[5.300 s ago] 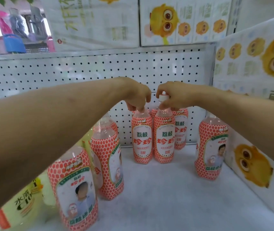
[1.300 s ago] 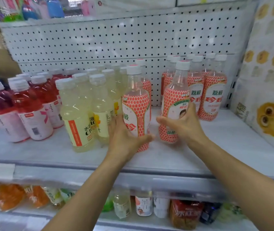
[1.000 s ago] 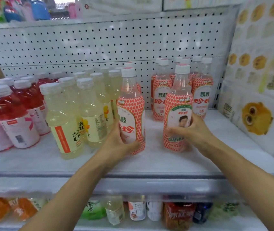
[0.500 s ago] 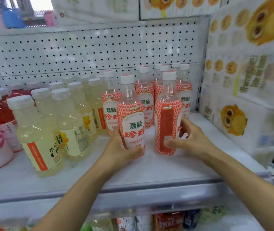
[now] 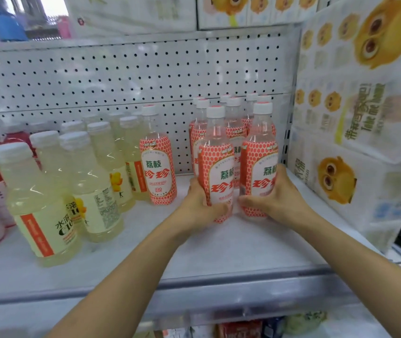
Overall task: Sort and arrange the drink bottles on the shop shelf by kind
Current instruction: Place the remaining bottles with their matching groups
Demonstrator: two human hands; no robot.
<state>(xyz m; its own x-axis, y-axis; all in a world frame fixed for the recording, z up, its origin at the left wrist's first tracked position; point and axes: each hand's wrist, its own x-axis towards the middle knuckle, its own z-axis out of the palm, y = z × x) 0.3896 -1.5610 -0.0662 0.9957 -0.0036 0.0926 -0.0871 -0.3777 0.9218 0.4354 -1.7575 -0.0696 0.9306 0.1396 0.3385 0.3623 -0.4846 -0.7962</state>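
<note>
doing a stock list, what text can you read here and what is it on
"荔枝 珍珍": lone lychee bottle.
"荔枝 珍珍", partly turned away: held left bottle and held right bottle.
"水溶 C10", cut off at the label edge: front yellow bottle.
Small label print and the green text on the carton: too blurred to read.

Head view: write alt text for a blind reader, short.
A left hand and right hand each grip a clear plastic bottle with a red honeycomb label, left bottle and right bottle, before matching bottles on a white shelf. A lone matching bottle stands beside pale yellow drink bottles.
</note>
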